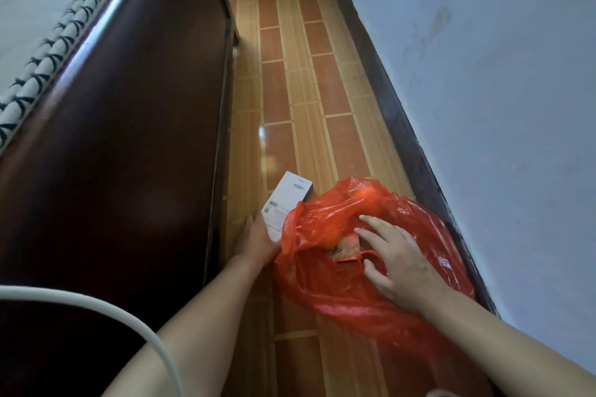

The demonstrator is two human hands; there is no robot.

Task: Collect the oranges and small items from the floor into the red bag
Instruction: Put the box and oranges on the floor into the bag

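Note:
A red plastic bag (348, 287) lies open on the tiled floor between a bed frame and a wall. Oranges (367, 196) show through its far side, and a small red packet (346, 248) lies in its mouth. My left hand (256, 242) grips a white box with barcodes (285, 203) just left of the bag's rim. My right hand (400, 261) hovers over the bag's mouth with fingers spread, fingertips near the red packet; the thumb touches the bag's edge.
A dark wooden bed frame (129, 138) runs along the left with a mattress (32, 10) above. A pale wall (500, 90) with a dark skirting closes the right. The narrow floor strip (290, 74) stretches ahead. A white cable (96, 303) crosses the lower left.

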